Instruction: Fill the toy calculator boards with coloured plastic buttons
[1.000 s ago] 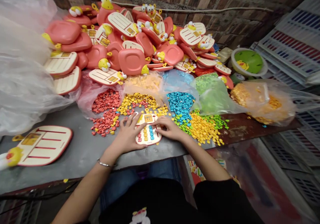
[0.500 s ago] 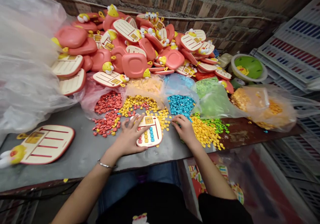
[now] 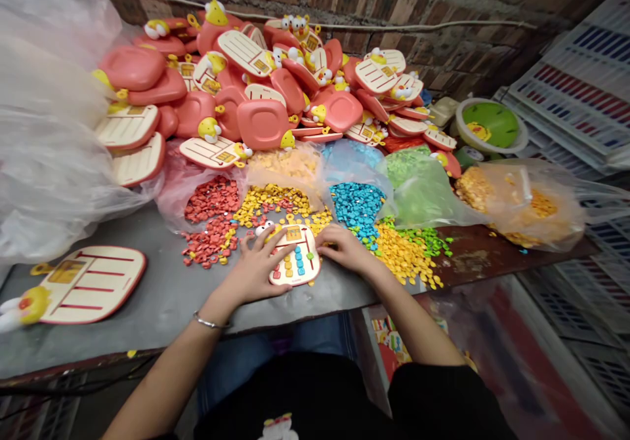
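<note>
A cream board with a red rim [image 3: 301, 275] lies on the grey table before me, its yellow chick head partly behind my left hand. Spread over the board's left side, my left hand [image 3: 256, 263] is open, with fingers and thumb resting on it. Red, yellow and blue beads [image 3: 299, 260] sit in rows in its slots. At the rightmost slot is a green bead [image 3: 310, 256]. My right hand [image 3: 342, 248] has its fingers pinched together at that bead, by the board's right edge.
Loose red beads [image 3: 211, 200], blue beads [image 3: 357, 205] and yellow beads [image 3: 403, 256] spill from plastic bags. Behind them rises a pile of red-backed boards [image 3: 263, 124]. Another board [image 3: 98, 282] lies at left. A green bowl [image 3: 497, 125] and plastic crates [image 3: 575, 92] stand at right.
My right hand has moved left from beside the yellow beads to the board's right edge. A green bead now shows in the rightmost slot. My left hand stays on the board.
</note>
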Tool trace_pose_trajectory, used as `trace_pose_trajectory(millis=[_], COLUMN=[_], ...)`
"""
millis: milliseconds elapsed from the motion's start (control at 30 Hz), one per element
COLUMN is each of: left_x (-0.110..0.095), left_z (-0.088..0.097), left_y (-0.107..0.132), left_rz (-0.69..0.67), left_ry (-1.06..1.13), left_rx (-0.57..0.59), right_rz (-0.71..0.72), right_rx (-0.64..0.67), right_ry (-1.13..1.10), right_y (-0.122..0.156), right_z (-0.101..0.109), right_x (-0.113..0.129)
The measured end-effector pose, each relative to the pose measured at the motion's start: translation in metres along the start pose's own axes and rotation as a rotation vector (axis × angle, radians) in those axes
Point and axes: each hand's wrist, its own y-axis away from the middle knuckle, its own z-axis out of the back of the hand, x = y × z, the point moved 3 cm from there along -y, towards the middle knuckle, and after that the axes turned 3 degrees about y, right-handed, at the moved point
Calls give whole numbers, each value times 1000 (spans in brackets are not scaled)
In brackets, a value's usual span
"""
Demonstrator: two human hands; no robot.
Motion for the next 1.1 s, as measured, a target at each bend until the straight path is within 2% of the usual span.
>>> trace_pose_trajectory(millis=[67, 133, 267, 333, 467, 567, 700, 800, 900, 967, 1033, 1100], left_x=[0, 1, 1, 1, 0, 0, 1, 0, 0, 1, 1, 2], left_z=[0, 0, 0, 0, 0, 0, 1, 1, 0, -1, -2, -3], left_y=[0, -1, -1, -1, -1, -1, -1, -1, -1, -1, -1, -1], left_rz=[-2, -6, -14, -18, -13, -2, -3, -11, -13, -7, 1, 1], left_ry=[0, -5, -13, -14, -3, 1, 11, 14, 4, -7, -12, -5], left_rx=[6, 10, 9, 11, 19, 25, 17, 8, 4, 8, 12, 13], right_rz=[-116, -203, -218, -215, -154, -85, -19, -47, -81, -44, 9, -25], right_rx=[-113, -176, -103, -128, -228, -226, -174, -119, -107, -85, -72, -145], right_ry=[30, 118, 227, 207, 116, 92, 123, 261, 410, 411, 315, 246], right_y=[20, 36, 49, 47, 28, 2, -30, -40, -32, -19, -2, 16], right_z=[12, 13, -6, -11, -7, -7, -23, -40, -46, -43, -32, -15], right_x=[-6, -14, -26, -26, -15, -7, -7, -9, 0, 12, 20, 18])
